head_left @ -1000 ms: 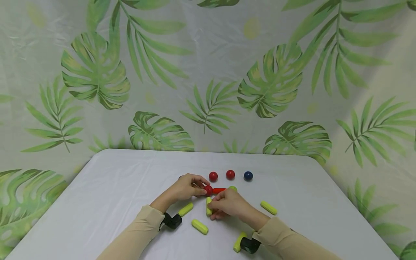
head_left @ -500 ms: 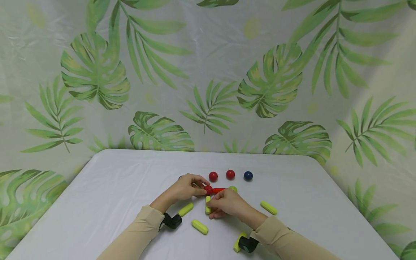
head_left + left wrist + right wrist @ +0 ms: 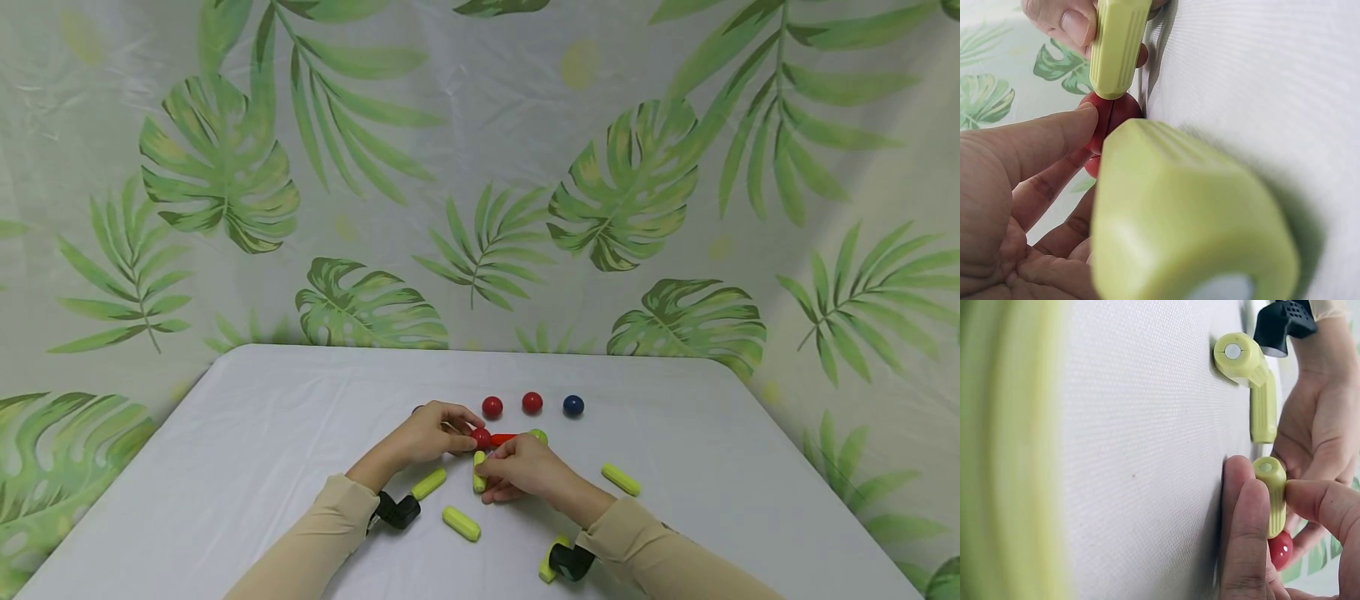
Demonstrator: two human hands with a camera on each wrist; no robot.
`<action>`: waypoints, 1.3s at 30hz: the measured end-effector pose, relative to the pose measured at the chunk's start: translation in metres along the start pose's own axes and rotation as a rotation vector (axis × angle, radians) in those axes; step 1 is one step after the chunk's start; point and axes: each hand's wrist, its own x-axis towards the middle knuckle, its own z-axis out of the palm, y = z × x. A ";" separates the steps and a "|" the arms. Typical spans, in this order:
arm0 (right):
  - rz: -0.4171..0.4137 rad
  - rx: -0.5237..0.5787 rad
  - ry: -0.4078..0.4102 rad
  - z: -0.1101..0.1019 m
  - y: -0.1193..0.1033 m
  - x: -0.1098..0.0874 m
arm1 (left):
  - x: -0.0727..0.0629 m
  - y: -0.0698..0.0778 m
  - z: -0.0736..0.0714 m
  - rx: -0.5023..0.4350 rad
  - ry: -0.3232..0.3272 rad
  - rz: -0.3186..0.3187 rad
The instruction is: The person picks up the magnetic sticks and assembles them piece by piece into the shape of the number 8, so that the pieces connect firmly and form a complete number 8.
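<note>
Glossy red ball (image 3: 482, 437) is pinched by left hand (image 3: 427, 433), seemingly for steadiness | Ridged yellow-green plastic rod (image 3: 1117, 53) is pinched between right hand (image 3: 531, 470) thumb and fingers, held end-on at ball's near side, apparently for alignment.

A stick (image 3: 1118, 53) and ball (image 3: 481, 438) are filling the space between left hand (image 3: 431, 432) and right hand (image 3: 531, 468). Beyond, two red balls (image 3: 532, 403) and a blue ball (image 3: 573, 406) are obstructing, narrow gaps separating them. Free table (image 3: 281, 425) is stretching left of the left hand.
</note>
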 end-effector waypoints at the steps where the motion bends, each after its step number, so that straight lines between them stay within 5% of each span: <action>1: 0.001 -0.004 0.002 0.000 0.000 0.000 | 0.000 0.000 0.000 -0.001 0.000 0.000; 39: -0.025 0.022 -0.013 -0.001 0.001 0.003 | -0.001 0.000 0.000 -0.002 -0.003 -0.004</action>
